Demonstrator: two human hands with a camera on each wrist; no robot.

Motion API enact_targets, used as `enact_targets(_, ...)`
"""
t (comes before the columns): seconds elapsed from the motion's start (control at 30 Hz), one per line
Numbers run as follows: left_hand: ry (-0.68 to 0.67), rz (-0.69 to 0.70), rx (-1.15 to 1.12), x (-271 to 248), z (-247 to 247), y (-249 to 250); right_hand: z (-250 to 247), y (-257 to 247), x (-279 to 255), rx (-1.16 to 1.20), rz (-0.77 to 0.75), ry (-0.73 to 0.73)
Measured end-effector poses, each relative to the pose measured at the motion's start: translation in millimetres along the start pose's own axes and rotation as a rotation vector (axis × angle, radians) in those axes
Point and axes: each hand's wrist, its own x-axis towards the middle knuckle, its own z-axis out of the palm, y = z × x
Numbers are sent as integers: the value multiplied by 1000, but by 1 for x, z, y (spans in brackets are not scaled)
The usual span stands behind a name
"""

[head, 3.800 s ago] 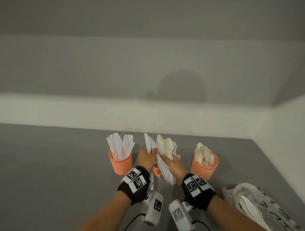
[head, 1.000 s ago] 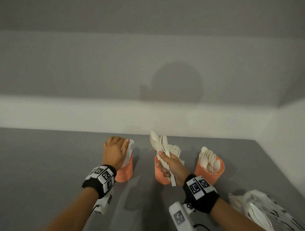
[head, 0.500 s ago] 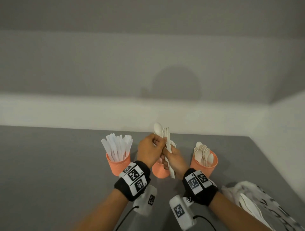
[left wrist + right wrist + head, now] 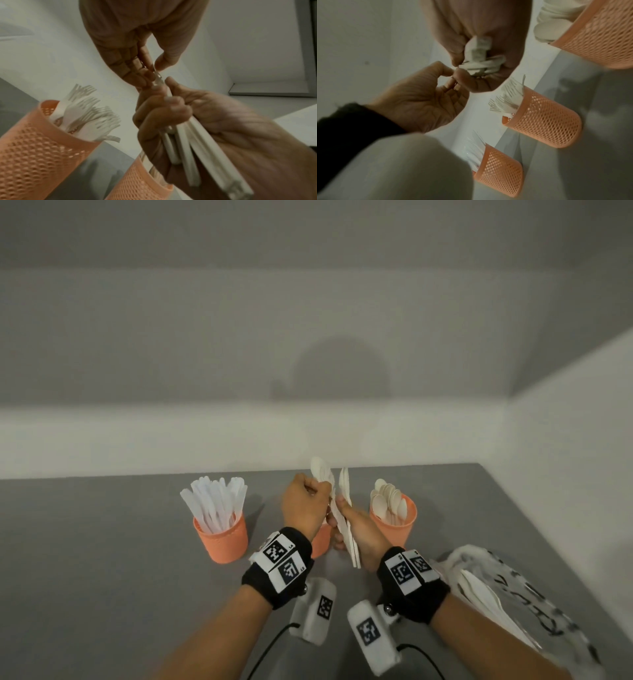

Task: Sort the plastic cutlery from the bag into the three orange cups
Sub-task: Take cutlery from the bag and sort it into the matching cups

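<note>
Three orange mesh cups stand in a row. The left cup point(image 4: 221, 537) holds knives, the middle cup point(image 4: 544, 121) holds forks and sits mostly behind my hands in the head view, and the right cup point(image 4: 394, 525) holds spoons. My right hand point(image 4: 342, 508) grips a bundle of white cutlery point(image 4: 347, 529) upright above the middle cup. My left hand point(image 4: 322, 491) pinches a white spoon point(image 4: 320, 472) at the top of that bundle, thumb against fingers point(image 4: 145, 75). The printed plastic bag point(image 4: 513, 594) lies at the right with more cutlery inside.
The grey table point(image 4: 102, 559) ends at a white wall behind the cups and another white wall on the right. The bag lies close beside my right forearm. Cables run from the wrist cameras toward me.
A second ago my left hand was over the knife cup. It has come back to the bundle and now pinches the spoon. My right hand still holds the bundle over the middle cup.
</note>
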Motion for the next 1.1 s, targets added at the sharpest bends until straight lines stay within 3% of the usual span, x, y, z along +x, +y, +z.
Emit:
enact_targets(0.17, 61, 35, -214, 2, 1, 21, -13, -6, -6, 39, 9, 78)
enact_targets(0.3, 61, -72, -458, 14, -3, 32, -27, -7, -10, 33, -11, 69)
enact_targets(0.43, 69, -153, -256, 28, 6, 15, -33, -8, -14, -122, -91, 84)
enact_targets(0.57, -4, -105, -48, 19, 21, 5, -32, -3, -15, -379, -218, 150)
enact_targets(0.7, 17, -75, 105, 18, 25, 4, -35, 3, -13, -468, -272, 167)
enact_targets(0.83, -23, -7, 240, 20, 24, 2, -39, 5, -16, -441, -213, 134)
enact_targets(0.97, -86, 81, 158, 17, 26, -5, -44, 2, -20, -265, -116, 83)
enact_targets(1.1, -59, 115, 151, 15, 24, -18, -48, -3, -21, -184, -87, 57)
